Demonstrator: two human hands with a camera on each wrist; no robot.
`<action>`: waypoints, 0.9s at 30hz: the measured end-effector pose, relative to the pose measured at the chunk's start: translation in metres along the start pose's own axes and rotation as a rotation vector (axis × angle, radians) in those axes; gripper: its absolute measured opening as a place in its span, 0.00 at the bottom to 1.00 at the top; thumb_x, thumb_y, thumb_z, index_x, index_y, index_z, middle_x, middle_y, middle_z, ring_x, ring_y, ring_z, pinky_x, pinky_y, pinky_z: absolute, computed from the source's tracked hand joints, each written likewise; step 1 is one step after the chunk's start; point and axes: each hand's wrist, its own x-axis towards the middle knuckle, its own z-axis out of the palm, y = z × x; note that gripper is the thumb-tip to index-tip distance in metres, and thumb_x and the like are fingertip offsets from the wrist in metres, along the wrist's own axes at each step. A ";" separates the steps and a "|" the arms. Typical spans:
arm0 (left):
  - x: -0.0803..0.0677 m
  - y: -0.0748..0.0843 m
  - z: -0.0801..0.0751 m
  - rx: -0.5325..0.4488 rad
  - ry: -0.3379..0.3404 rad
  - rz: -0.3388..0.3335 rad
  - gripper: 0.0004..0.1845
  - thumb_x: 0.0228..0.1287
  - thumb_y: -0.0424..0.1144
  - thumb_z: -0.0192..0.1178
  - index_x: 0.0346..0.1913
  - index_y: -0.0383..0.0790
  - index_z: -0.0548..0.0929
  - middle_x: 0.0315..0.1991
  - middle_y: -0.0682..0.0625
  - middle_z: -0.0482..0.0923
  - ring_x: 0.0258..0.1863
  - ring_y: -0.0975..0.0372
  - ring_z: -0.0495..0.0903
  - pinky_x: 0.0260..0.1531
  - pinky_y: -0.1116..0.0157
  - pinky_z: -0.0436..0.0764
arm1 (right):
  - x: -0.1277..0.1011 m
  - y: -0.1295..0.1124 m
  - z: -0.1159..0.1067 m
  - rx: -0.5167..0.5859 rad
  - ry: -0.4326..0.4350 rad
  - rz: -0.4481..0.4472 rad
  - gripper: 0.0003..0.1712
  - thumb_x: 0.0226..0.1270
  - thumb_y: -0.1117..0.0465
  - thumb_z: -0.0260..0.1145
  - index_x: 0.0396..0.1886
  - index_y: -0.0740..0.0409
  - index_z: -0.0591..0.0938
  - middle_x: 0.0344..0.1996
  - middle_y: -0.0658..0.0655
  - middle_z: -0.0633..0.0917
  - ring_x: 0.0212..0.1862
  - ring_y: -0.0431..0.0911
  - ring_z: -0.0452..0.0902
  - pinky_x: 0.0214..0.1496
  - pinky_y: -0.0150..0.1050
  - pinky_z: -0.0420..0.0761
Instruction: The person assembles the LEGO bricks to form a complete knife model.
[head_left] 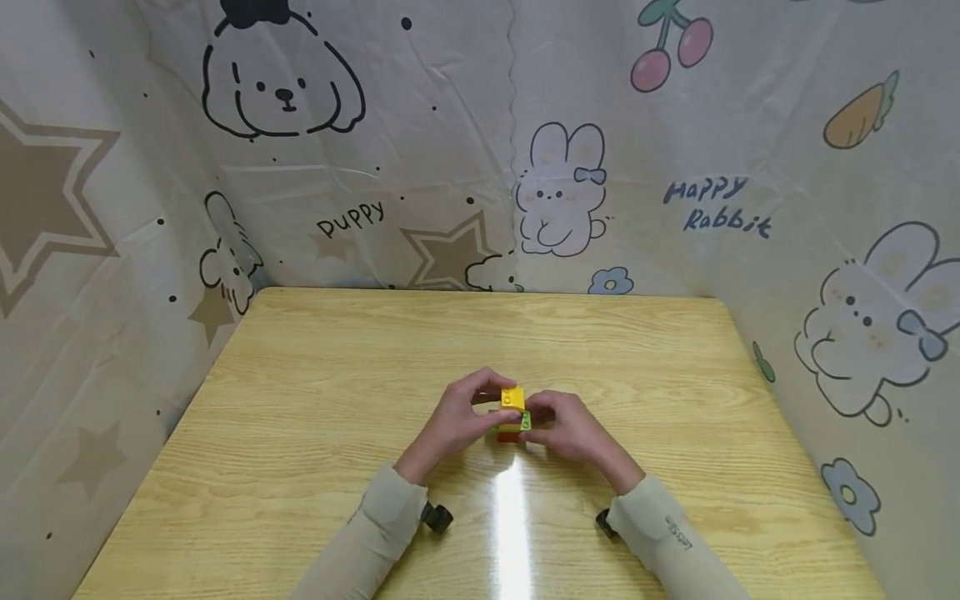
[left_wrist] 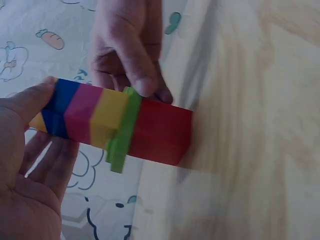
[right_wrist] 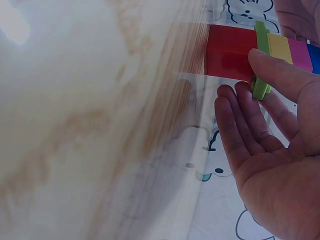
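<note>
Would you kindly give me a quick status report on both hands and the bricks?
Left hand and right hand both grip the stack of coloured plastic bricks. Stack upright on the wooden table. Nothing obstructing.

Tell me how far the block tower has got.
Done: red, green, yellow, pink and blue bricks already joined in one stack on the table. In hand: left hand and right hand grip it, a yellow brick on top. No loose bricks visible.

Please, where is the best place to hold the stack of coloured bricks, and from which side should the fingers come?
Probably the long flat sides of the brick stack, with the fingers closing from opposite sides, as the left hand and right hand do now. Avoid the thin green plate: it juts out between the yellow and red bricks.
</note>
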 end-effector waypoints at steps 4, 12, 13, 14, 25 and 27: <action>-0.002 -0.004 0.001 0.071 0.004 0.019 0.20 0.58 0.47 0.67 0.53 0.51 0.77 0.50 0.58 0.79 0.49 0.65 0.80 0.52 0.59 0.80 | 0.001 0.000 0.000 0.000 0.000 -0.002 0.16 0.53 0.59 0.76 0.43 0.44 0.84 0.40 0.43 0.83 0.43 0.40 0.80 0.49 0.38 0.81; -0.008 -0.012 -0.009 0.167 -0.019 -0.015 0.27 0.58 0.49 0.67 0.61 0.60 0.72 0.51 0.60 0.78 0.51 0.66 0.78 0.53 0.66 0.78 | 0.002 -0.002 0.000 -0.009 -0.004 0.009 0.17 0.54 0.60 0.76 0.44 0.47 0.83 0.40 0.45 0.83 0.43 0.42 0.80 0.49 0.39 0.80; -0.009 -0.013 -0.011 0.161 -0.028 -0.022 0.27 0.58 0.47 0.67 0.61 0.58 0.72 0.51 0.58 0.79 0.51 0.64 0.79 0.54 0.65 0.78 | 0.002 -0.002 0.000 -0.006 -0.001 0.013 0.17 0.53 0.60 0.76 0.44 0.47 0.83 0.40 0.45 0.83 0.43 0.42 0.80 0.49 0.39 0.80; -0.010 -0.014 -0.012 0.155 -0.040 -0.037 0.28 0.58 0.45 0.68 0.61 0.57 0.72 0.50 0.56 0.79 0.51 0.63 0.79 0.54 0.64 0.78 | 0.002 -0.002 0.001 -0.005 0.001 0.015 0.17 0.53 0.60 0.76 0.44 0.48 0.83 0.40 0.45 0.83 0.43 0.42 0.80 0.49 0.39 0.80; -0.023 -0.030 -0.012 0.189 -0.144 -0.089 0.20 0.62 0.41 0.65 0.57 0.50 0.77 0.53 0.57 0.78 0.49 0.64 0.78 0.52 0.62 0.79 | 0.000 0.000 0.001 0.026 -0.010 0.009 0.17 0.54 0.60 0.75 0.45 0.49 0.83 0.41 0.46 0.84 0.44 0.43 0.80 0.49 0.39 0.80; -0.022 -0.031 -0.010 0.187 -0.132 -0.087 0.20 0.62 0.42 0.65 0.56 0.51 0.77 0.52 0.58 0.78 0.49 0.64 0.79 0.52 0.62 0.79 | -0.001 0.001 0.000 0.025 -0.009 0.007 0.18 0.54 0.60 0.75 0.45 0.49 0.83 0.41 0.46 0.84 0.44 0.42 0.80 0.49 0.39 0.80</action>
